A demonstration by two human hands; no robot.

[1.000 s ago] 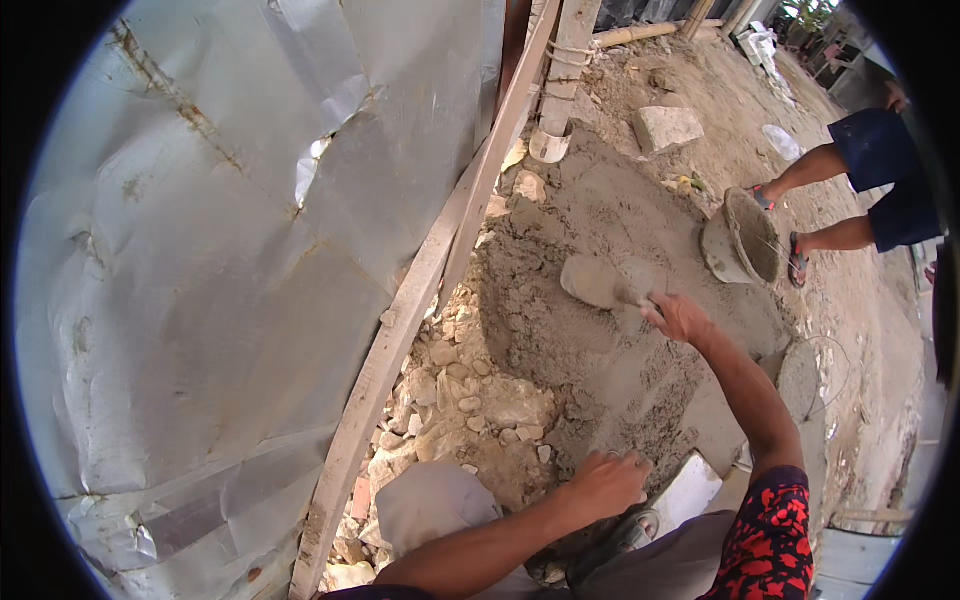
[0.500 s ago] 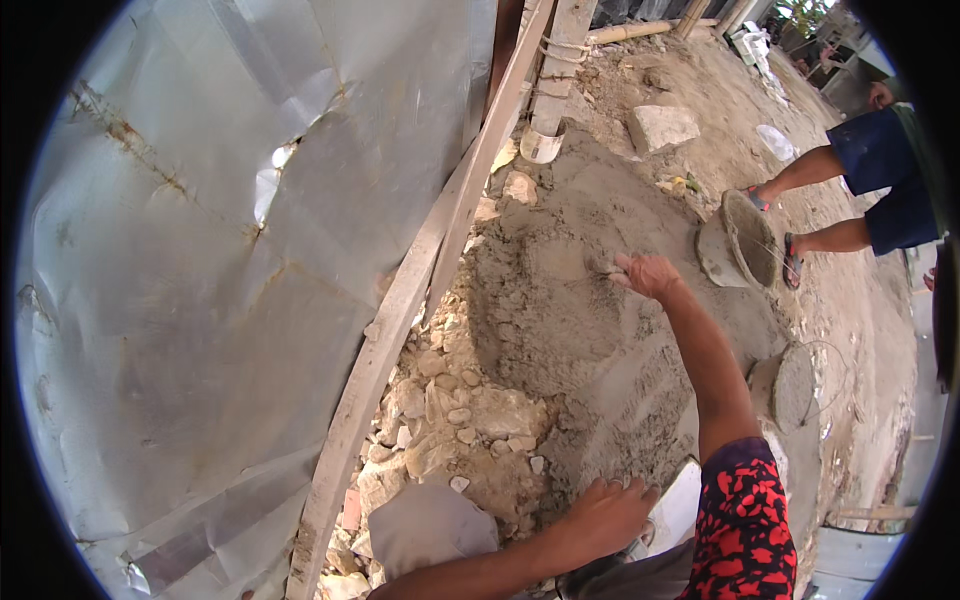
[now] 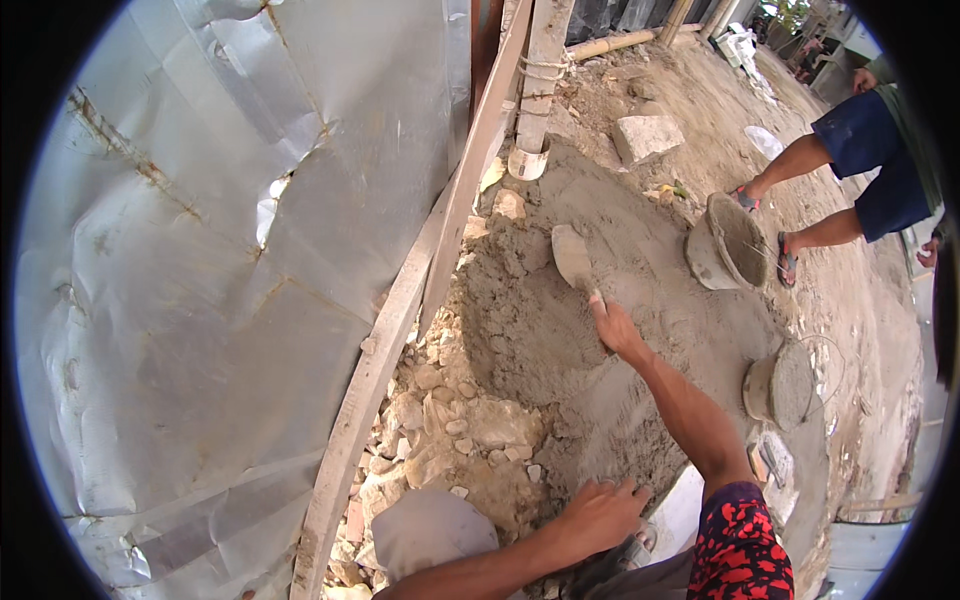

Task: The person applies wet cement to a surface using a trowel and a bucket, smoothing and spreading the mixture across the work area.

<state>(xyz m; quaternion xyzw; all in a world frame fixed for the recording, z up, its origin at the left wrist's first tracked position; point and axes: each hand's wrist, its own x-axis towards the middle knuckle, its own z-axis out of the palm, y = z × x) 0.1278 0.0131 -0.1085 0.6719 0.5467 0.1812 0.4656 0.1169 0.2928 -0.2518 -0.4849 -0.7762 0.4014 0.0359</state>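
Note:
My right hand (image 3: 618, 328) is closed round the handle of a trowel (image 3: 572, 256), whose mortar-smeared blade points away from me. The blade is over the wet grey mortar (image 3: 540, 310) spread on the ground; whether it touches the surface I cannot tell. Close to my body, my left hand (image 3: 605, 515) hangs loosely by my knee with bent, slightly parted fingers, and nothing shows in it. A bucket filled with mortar (image 3: 712, 255) stands tilted beyond the spread, and a second mortar bucket (image 3: 762, 388) is nearer on the right.
A dented metal sheet wall (image 3: 230, 330) fills the left, edged by a wooden beam (image 3: 385, 330). Rubble stones (image 3: 500, 415) lie beside the mortar. A post (image 3: 535, 105) and a pale block (image 3: 648, 138) are at the back. At right stands another person in blue shorts (image 3: 870, 160).
My right hand has drawn nearer and a little left, and the trowel blade now shows plainly, tilted up. The left hand stays about where it was.

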